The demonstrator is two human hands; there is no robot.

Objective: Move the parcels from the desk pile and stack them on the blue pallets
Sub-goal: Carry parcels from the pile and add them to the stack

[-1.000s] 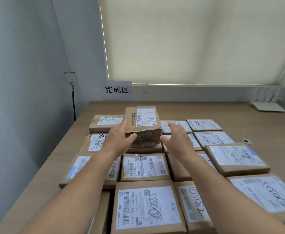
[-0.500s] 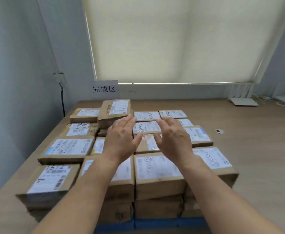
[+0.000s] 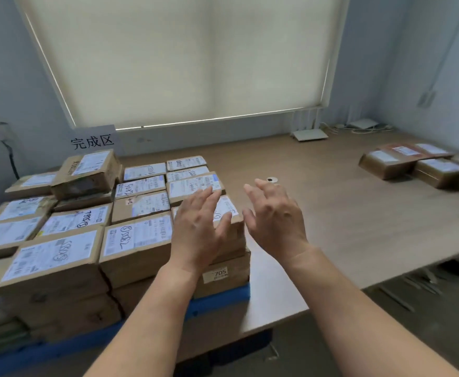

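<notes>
Head camera: left hand (image 3: 199, 227) and right hand (image 3: 276, 216) — fingers spread, holding nothing — hover over brown cardboard parcels (image 3: 138, 240) stacked on a blue pallet (image 3: 217, 297).

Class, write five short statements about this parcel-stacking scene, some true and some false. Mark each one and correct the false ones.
1. The left hand and the right hand both hold nothing. True.
2. The stacked parcels sit on a red pallet. False: the pallet is blue.
3. Other parcels lie on the desk at the far right. True.
4. The window blind is rolled up. False: it hangs down over the window.
5. One parcel lies on top of the stack, near the sign. True.
</notes>
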